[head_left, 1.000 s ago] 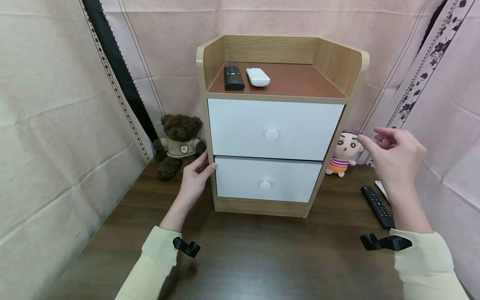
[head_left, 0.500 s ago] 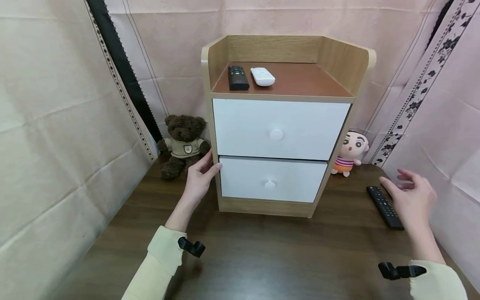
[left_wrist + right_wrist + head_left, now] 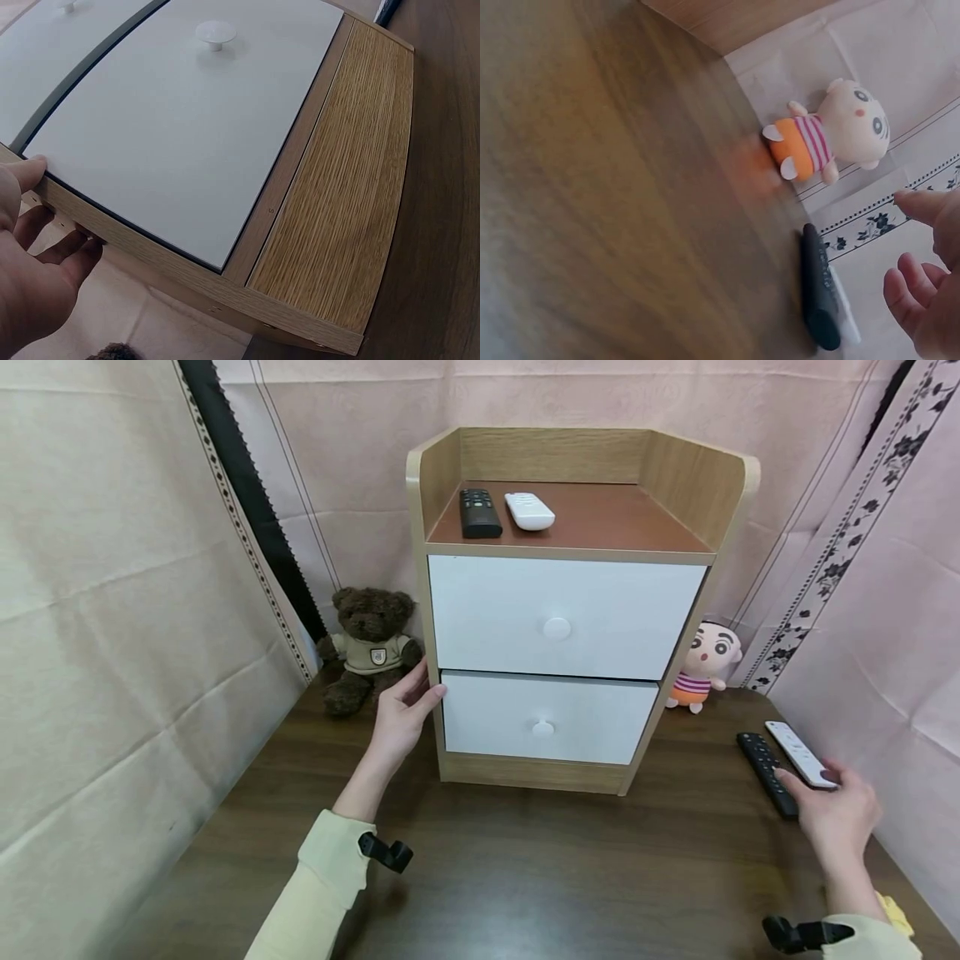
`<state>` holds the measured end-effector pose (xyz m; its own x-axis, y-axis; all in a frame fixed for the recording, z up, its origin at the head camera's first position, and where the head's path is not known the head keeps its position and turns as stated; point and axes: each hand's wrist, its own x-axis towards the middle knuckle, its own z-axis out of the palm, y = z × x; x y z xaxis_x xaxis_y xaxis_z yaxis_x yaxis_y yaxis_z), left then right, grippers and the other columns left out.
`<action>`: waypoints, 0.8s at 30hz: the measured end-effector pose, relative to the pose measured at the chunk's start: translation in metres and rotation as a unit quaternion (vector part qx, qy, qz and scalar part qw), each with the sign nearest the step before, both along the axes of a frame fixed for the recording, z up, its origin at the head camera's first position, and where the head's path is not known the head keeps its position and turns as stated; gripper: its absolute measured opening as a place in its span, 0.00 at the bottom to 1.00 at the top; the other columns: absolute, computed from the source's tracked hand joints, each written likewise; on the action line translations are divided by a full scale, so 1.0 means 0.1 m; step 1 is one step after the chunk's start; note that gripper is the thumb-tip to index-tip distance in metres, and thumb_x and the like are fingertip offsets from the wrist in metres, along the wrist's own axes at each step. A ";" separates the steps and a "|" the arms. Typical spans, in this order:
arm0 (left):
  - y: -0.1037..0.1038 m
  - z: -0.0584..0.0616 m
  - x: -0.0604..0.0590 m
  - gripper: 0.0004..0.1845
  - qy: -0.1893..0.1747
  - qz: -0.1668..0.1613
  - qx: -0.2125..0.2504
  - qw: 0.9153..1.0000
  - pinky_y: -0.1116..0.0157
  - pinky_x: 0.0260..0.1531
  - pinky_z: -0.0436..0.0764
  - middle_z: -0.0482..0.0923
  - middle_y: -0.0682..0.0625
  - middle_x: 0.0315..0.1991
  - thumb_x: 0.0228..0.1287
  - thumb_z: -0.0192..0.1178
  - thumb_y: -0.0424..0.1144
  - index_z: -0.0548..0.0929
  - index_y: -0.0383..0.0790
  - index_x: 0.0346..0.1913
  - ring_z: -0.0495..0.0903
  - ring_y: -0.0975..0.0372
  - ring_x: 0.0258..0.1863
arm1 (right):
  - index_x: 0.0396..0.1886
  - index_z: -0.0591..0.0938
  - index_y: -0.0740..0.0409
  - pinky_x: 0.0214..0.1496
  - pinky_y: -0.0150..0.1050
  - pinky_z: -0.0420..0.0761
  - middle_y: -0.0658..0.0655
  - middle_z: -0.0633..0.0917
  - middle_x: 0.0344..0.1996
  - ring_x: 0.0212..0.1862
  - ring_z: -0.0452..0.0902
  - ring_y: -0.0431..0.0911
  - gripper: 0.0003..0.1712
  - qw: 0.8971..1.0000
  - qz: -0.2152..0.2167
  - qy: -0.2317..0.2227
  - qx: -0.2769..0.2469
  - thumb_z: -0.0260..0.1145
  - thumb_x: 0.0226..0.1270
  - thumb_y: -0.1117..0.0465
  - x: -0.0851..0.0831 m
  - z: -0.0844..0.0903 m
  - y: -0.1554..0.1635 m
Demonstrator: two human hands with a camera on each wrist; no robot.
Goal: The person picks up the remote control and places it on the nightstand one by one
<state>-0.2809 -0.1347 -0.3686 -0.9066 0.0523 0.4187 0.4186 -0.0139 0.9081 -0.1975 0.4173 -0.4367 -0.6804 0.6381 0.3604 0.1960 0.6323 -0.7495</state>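
Note:
A small wooden cabinet point(image 3: 536, 772) with two white drawers, both closed, stands at the middle of the table. My left hand point(image 3: 399, 718) holds its left side edge, thumb on the front frame and fingers curled against the side panel; in the left wrist view that hand point(image 3: 37, 262) grips beside the lower drawer. My right hand point(image 3: 840, 814) hovers low over the near ends of a black remote control point(image 3: 765, 772) and a white remote control point(image 3: 798, 752). In the right wrist view, its bent fingers point(image 3: 904, 300) are apart from both remotes.
On the cabinet top lie another black remote point(image 3: 480, 514) and a white remote point(image 3: 529, 512). A brown teddy bear point(image 3: 371, 652) sits left of the cabinet, a cartoon doll point(image 3: 701, 664) right. Something yellow point(image 3: 895, 914) lies by the right wrist. Cloth curtains point(image 3: 135, 610) surround the table.
My right hand has come down from beside the doll to the two remotes at the right. My left hand keeps its hold on the cabinet; the view has shifted slightly.

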 end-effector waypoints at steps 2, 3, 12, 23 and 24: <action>0.00 0.00 0.00 0.32 0.002 0.000 0.002 1.000 0.65 0.62 0.75 0.69 0.43 0.72 0.74 0.63 0.32 0.67 0.40 0.77 0.69 0.56 0.71 | 0.66 0.75 0.74 0.63 0.59 0.59 0.77 0.78 0.55 0.61 0.67 0.69 0.36 1.000 0.000 -0.006 -0.008 0.75 0.63 0.59 -0.01 -0.05 0.00; 0.00 -0.01 0.00 0.32 0.003 0.000 0.003 1.000 0.65 0.62 0.75 0.69 0.43 0.73 0.74 0.63 0.32 0.67 0.39 0.77 0.69 0.56 0.71 | 0.66 0.75 0.73 0.64 0.59 0.59 0.76 0.78 0.54 0.61 0.67 0.68 0.36 1.000 -0.002 -0.008 -0.014 0.75 0.64 0.58 -0.01 -0.08 0.00; 0.02 0.01 0.02 0.31 0.007 -0.001 0.001 1.000 0.66 0.62 0.74 0.69 0.43 0.73 0.75 0.62 0.32 0.66 0.39 0.77 0.69 0.56 0.71 | 0.69 0.72 0.72 0.67 0.63 0.59 0.78 0.74 0.60 0.64 0.64 0.73 0.38 0.998 -0.022 -0.031 -0.046 0.73 0.66 0.57 0.00 -0.27 -0.06; 0.03 0.01 0.03 0.31 0.003 0.000 0.003 1.000 0.61 0.65 0.73 0.68 0.44 0.74 0.75 0.62 0.33 0.66 0.39 0.77 0.68 0.56 0.72 | 0.74 0.68 0.70 0.75 0.61 0.53 0.77 0.67 0.68 0.72 0.55 0.71 0.41 0.989 -0.064 -0.037 -0.124 0.70 0.68 0.55 -0.02 -0.41 -0.13; 0.03 0.01 0.03 0.32 0.002 0.000 0.002 1.000 0.61 0.65 0.72 0.68 0.44 0.74 0.75 0.62 0.33 0.66 0.39 0.78 0.68 0.56 0.72 | 0.74 0.68 0.69 0.75 0.60 0.53 0.76 0.67 0.69 0.73 0.55 0.70 0.41 0.988 -0.069 -0.033 -0.132 0.70 0.68 0.55 -0.03 -0.42 -0.13</action>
